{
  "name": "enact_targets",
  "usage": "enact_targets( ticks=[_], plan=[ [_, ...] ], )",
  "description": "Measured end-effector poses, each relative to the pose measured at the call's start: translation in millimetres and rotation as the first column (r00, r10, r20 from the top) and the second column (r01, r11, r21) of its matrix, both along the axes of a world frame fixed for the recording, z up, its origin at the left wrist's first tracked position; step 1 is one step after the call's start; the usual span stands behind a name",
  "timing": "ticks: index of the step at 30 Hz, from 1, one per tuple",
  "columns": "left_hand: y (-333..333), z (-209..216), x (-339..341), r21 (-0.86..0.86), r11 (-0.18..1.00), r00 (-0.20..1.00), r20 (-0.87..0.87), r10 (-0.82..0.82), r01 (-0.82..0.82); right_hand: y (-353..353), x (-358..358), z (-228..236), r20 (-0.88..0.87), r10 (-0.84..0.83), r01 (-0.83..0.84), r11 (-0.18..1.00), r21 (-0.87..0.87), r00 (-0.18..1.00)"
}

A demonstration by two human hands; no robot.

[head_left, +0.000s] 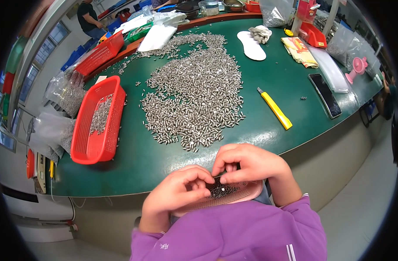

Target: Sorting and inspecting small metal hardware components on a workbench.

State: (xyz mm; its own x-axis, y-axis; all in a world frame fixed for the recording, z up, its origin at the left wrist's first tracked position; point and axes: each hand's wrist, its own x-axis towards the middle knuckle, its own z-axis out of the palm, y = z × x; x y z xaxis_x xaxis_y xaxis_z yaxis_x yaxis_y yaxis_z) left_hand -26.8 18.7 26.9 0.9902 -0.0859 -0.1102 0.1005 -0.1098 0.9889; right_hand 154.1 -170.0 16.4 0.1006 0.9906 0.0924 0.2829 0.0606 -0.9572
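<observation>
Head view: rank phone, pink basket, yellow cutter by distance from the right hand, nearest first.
From the right hand:
1. Pink basket: right below it, in front of the purple top.
2. Yellow cutter: ahead, slightly right, on the green table.
3. Phone: farther right, near the table's edge.

A green worktop (262,126) spreads across the room, its far side edged by a raised reddish-brown ledge (216,18). Light shines softly off its near surface. At left, windows (46,47) with pale frames admit daylight, and a light-coloured rail (39,31) slants in front of them. A pale post (330,18) stands far right. Smooth, pale floor (359,187) stretches along the near right side.
</observation>
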Motion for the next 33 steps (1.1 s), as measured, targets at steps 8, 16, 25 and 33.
enact_targets(
  ticks=[8,16,25,33],
  plan=[
    [-18,-26,26,0.526,0.564,0.771,0.449,0.452,-0.637,26,-31,-21,0.371,-0.616,0.549,0.787,0.281,0.694],
    [-21,-31,28,0.561,0.539,0.778,0.452,0.436,-0.628,26,-35,-20,0.425,-0.615,0.553,0.786,0.275,0.664],
    [-23,-29,24,0.521,0.596,0.784,0.499,0.368,-0.611,26,-36,-22,0.464,-0.611,0.539,0.789,0.295,0.641],
    [-21,-27,24,0.587,0.567,0.814,0.467,0.345,-0.577,25,-36,-20,0.423,-0.617,0.518,0.787,0.335,0.664]
  ],
)
